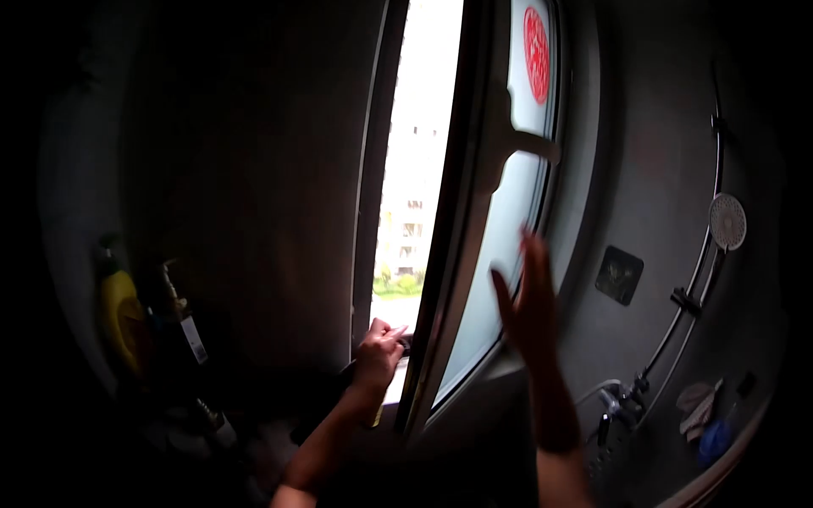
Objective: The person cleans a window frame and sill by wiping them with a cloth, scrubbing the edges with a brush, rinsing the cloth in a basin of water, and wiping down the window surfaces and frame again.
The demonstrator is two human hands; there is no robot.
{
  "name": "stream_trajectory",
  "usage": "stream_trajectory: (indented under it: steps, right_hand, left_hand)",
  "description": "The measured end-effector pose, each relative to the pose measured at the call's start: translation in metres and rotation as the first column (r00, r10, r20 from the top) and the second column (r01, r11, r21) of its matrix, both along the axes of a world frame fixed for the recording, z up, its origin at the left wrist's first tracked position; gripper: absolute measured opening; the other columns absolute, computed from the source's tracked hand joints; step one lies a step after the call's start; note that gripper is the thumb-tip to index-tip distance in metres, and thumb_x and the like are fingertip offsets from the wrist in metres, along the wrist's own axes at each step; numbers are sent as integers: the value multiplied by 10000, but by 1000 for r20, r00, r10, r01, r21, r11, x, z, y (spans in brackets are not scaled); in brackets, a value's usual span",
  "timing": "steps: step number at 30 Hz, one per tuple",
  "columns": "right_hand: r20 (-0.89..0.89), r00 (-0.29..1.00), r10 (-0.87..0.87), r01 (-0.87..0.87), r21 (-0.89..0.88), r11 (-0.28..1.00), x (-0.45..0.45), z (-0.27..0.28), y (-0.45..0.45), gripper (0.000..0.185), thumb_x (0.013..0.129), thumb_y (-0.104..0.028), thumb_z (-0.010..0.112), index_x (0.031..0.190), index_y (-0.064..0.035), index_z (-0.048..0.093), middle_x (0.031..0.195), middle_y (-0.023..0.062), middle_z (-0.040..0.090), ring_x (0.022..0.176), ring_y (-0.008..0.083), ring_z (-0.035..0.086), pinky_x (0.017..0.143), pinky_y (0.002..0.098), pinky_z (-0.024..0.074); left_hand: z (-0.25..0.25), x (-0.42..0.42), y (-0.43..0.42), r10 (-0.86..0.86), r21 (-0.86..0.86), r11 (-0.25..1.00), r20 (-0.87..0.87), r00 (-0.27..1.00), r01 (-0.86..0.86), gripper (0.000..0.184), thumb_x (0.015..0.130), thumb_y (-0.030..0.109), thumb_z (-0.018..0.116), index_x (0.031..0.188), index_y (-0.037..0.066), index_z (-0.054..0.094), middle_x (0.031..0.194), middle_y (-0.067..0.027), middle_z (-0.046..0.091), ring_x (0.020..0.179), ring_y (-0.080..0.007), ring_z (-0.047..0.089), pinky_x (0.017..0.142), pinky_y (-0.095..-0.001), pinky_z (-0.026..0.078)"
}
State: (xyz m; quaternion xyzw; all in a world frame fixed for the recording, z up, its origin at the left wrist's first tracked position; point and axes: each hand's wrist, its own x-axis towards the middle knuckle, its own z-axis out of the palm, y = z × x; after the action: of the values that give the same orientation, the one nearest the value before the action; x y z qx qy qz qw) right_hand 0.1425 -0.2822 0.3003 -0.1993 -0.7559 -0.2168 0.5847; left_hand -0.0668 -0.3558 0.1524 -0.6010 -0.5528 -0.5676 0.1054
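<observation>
A dark-framed window sash (453, 254) with frosted glass (491, 288) stands open, bright daylight showing through the gap beside it. Low in that gap, at the sill, my left hand (379, 356) is closed. A small dark thing lies by its fingers; what they grip I cannot make out. My right hand (532, 305) is raised before the frosted pane, thumb apart from the fingers, holding nothing and slightly blurred. Whether it touches the glass is unclear. Above it is the window handle (517, 148), and higher up a round red sticker (536, 55).
A hand shower (727, 222) hangs on a rail at the right, above a mixer tap (625, 402). A dark square plate (620, 275) is on the wall. At the left are a yellow bottle (125, 313) and a hose fitting with a white tag (193, 339).
</observation>
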Motion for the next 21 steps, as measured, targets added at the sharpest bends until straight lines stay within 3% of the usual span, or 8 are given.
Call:
stream_trajectory:
  steps: [4,6,7,11,14,16,18,21]
  right_hand:
    - [-22,987,156,-144,-526,838,32,-134,-50,789,961,-223,654,1575,-1,211,1408,318,472,1230,455,550,1007,477,465]
    - [-157,985,75,-145,-503,852,36,-153,-63,770,975,-147,610,1588,-7,167,1433,347,447,1281,477,520,1025,449,458]
    - [-204,978,53,-159,-551,819,40,-152,-72,696,1021,-193,554,1536,108,195,1523,356,348,1408,489,372,1157,445,318]
    - [-279,933,-228,10,-613,790,58,-185,-70,596,1073,-268,474,1482,133,311,1508,346,380,1405,453,394,1163,423,302]
    - [-388,904,-180,-105,-609,786,65,-181,-82,576,1047,-192,491,1507,96,299,1496,315,407,1405,408,400,1169,408,288]
    - [-270,870,-413,328,-307,893,53,-179,-93,603,965,-88,501,1517,59,307,1503,272,401,1368,381,433,1148,481,317]
    - [-198,953,-230,238,17,971,48,-226,-97,607,946,-85,542,1504,41,340,1503,253,400,1345,359,449,1119,516,350]
    - [100,977,190,-131,-428,894,-4,-243,-98,658,887,-72,646,1475,40,374,1495,276,366,1335,386,432,1076,502,390]
  left_hand:
    - [-15,61,-1,-291,-9,957,-2,957,291,487,801,-110,616,1262,40,665,950,-136,530,834,-294,610,725,-390,516]
    - [-29,83,6,-340,18,940,-24,940,340,487,806,-88,572,1262,47,674,979,-141,529,858,-317,607,755,-401,527]
    - [-35,89,7,-349,0,937,-44,936,349,464,814,-94,574,1247,36,677,990,-138,534,876,-301,605,773,-383,529]
    - [-57,96,12,-432,-92,893,109,895,442,350,827,-60,587,1143,18,715,1003,-157,557,949,-308,594,861,-380,512]
    - [-80,89,24,-404,-158,888,178,897,431,274,841,-24,581,1065,20,733,985,-158,570,932,-308,605,846,-377,514]
    - [-93,76,30,-388,-207,883,186,903,422,243,848,-4,577,1026,26,740,974,-157,576,921,-306,612,840,-375,515]
    - [-103,60,33,-321,-220,906,202,925,362,185,879,78,591,987,70,741,983,-147,560,885,-305,625,775,-387,525]
    - [-91,29,53,-305,-202,912,245,920,356,179,872,66,589,959,71,746,1020,-147,595,874,-304,650,788,-379,530]
